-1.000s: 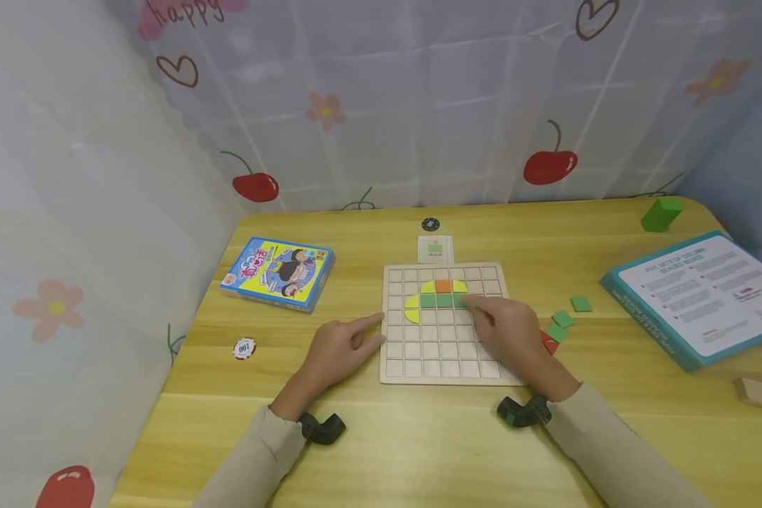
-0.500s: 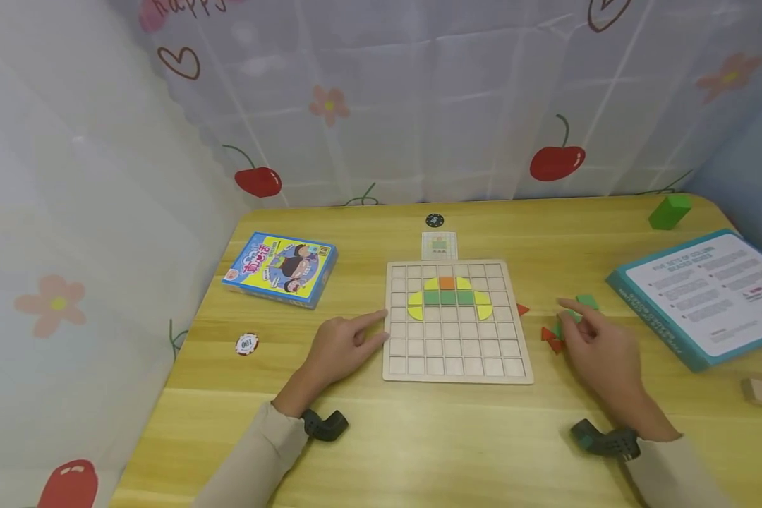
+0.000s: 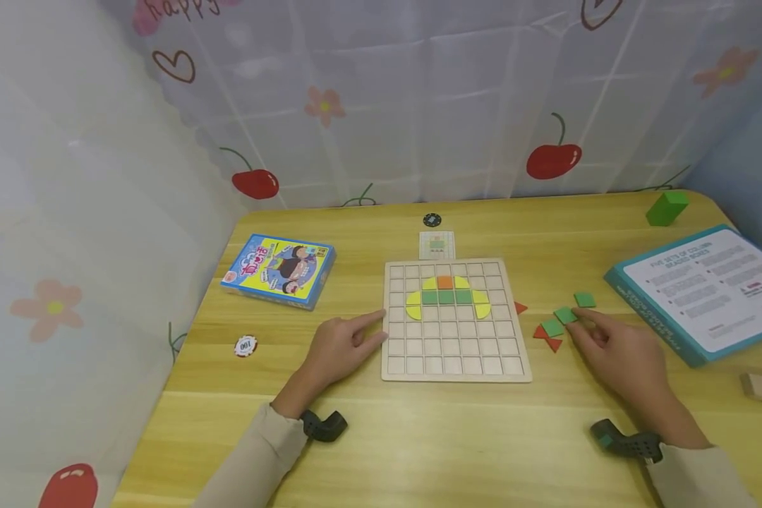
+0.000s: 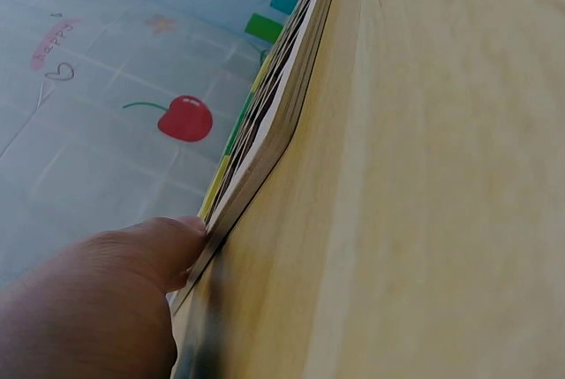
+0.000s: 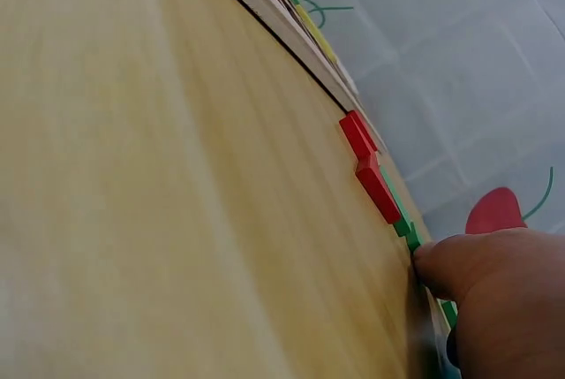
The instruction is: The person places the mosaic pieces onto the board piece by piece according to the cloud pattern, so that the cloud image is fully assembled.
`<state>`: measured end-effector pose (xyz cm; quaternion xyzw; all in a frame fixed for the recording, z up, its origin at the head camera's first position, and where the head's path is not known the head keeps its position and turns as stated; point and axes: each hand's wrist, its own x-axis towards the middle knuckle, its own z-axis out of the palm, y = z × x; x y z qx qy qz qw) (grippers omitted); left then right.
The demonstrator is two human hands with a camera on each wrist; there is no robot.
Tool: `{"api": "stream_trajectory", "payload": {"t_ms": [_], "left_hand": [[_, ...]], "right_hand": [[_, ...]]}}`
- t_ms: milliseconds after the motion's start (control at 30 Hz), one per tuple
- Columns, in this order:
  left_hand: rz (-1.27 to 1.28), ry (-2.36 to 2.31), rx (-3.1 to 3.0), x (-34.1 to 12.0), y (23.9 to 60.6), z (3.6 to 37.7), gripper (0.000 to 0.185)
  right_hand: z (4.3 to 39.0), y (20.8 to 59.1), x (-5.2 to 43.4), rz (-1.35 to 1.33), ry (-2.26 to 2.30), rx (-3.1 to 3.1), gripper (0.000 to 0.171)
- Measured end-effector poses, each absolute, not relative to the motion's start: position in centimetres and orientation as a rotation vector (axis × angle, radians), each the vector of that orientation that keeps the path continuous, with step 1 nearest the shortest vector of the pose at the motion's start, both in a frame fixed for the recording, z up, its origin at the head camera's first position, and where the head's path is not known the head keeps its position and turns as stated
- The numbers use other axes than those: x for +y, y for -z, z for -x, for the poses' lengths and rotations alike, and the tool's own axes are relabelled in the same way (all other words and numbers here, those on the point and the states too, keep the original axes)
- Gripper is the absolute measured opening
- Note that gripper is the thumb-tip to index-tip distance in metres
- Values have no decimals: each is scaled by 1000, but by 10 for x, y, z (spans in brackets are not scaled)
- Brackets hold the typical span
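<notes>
Table (image 3: 419,451), pale wood, catalogued from its left edge to its right.

- Poker chip (image 3: 245,346) — near the left edge, flat, well apart from everything else.
- Blue card box (image 3: 279,271) — toward the back-left corner, lying flat.
- Left hand (image 3: 339,348) — left of centre, resting on the table with fingers loosely extended; the forefinger touches the left edge of the grid board. It holds nothing. The left wrist view shows a fingertip (image 4: 190,233) against the board's edge.
- Grid board (image 3: 454,356) — centre of the table. Yellow curved pieces, three green squares and one orange square sit in its upper rows.
- Pattern card (image 3: 437,245) and dark chip (image 3: 432,220) — just behind the board, toward the back edge.
- Loose pieces — right of the board: red triangles (image 3: 549,340), one more red triangle (image 3: 520,307) by the board's right edge, and three green squares, the nearest green square (image 3: 565,315) under the fingertips.
- Right hand (image 3: 622,356) — fingers extended, tips touching that green square; whether they pinch it cannot be told.
- Teal booklet (image 3: 705,289), green block (image 3: 667,207) — right edge and back-right corner.

Risk, as a judgement: the flat square offers little to grasp, so the fingers may slide it into the neighbouring red triangles or drop it; a nudge from the left forefinger could shift the board and unseat placed pieces.
</notes>
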<state>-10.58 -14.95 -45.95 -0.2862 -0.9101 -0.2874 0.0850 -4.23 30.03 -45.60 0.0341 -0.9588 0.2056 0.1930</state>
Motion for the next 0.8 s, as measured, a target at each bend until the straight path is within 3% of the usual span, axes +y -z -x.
{"api": "stream_trajectory", "payload": {"t_ms": [267,800], "left_hand": [[842,879,-2731,-150,461,106,39],[843,869,-2734,-150,460,106,40]], "right_hand": [[42,454,294,-55,-563,-2691,40],[44,454,276,-69,-551,-2514,32]]}}
